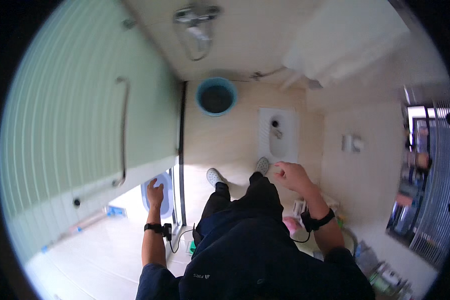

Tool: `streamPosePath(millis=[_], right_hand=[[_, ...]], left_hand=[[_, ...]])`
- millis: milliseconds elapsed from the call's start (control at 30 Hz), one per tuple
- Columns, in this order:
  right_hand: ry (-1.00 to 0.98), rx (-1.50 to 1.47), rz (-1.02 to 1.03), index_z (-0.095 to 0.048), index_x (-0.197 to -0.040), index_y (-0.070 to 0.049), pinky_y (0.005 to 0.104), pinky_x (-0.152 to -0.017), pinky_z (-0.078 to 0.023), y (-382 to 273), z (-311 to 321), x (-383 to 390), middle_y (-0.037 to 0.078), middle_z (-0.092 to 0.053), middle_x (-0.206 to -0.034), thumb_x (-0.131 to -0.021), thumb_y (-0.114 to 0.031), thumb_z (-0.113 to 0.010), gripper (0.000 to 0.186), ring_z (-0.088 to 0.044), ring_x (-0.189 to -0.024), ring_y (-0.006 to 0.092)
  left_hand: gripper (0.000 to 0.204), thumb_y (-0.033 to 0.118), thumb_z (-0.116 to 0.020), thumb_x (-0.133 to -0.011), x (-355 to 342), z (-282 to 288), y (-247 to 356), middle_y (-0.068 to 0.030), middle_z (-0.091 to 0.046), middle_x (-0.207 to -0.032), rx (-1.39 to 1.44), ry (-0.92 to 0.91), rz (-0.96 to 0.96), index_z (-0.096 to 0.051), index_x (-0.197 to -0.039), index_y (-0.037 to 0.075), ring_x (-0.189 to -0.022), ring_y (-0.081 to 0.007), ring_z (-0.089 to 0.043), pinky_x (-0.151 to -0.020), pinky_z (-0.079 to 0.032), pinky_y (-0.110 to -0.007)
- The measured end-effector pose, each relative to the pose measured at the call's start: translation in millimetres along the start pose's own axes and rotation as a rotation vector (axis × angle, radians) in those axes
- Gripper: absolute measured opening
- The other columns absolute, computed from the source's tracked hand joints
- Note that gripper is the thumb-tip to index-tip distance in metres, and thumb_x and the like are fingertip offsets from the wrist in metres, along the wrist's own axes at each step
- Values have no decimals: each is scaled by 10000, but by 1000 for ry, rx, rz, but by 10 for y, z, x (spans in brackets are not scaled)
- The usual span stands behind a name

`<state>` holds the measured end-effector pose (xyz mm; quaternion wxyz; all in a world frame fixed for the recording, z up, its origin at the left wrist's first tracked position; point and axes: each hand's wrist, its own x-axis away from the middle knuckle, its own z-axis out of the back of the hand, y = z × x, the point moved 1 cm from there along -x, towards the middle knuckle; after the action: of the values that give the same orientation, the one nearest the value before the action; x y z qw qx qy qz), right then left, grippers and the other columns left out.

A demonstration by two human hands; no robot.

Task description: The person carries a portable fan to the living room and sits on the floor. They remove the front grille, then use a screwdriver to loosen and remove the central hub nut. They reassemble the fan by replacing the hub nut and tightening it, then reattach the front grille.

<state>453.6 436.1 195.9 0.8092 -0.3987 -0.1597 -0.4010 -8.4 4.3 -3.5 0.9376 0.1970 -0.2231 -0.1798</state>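
My left hand [155, 193] hangs with its fingers apart and slightly bent, and nothing shows in it. It is in front of a pale blue-grey basin [166, 206] just outside the glass door's track. My right hand [292, 177] is raised near my right shoe, its fingers loosely bent and apart, holding nothing visible. Beyond it lies a white squat toilet [284, 142] set into the floor. Farther off, against the far wall, a blue tub [216, 80] holds dark water or dark contents; which one I cannot tell.
A frosted ribbed glass door [80, 100] with a long metal handle [124, 132] fills the left. A shower mixer [197, 25] is on the far wall. White cloth [350, 40] hangs at the upper right. A paper holder [352, 143] is on the right wall, bottles [390, 277] below it.
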Motion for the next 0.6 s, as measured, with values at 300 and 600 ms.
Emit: streamPosePath(millis=[300,600], right_hand=[[-214,231,787,-699,-1277,-59,403,-768,-569,-2794,-1217,-920,133,-734,-917,-915,-258,-771,420,-725,-844,292],[-472,255,1093,-706,-810,-5,445,-696,-543,-4011,-2380,-716,164,-699,-873,-928,-204,-734,233,-681,-833,316]], left_hand=[[484,467,-707,-913,927,66,-1024,-189,-786,-1109,44,-323,235,-787,-1191,79,-1067,-366,-747,-953,-577,-433],[317,373,-648,-959,1257,608,-1779,-189,-779,-1044,325,214,531,-800,-1028,103,-997,-383,-737,-898,-566,-490]])
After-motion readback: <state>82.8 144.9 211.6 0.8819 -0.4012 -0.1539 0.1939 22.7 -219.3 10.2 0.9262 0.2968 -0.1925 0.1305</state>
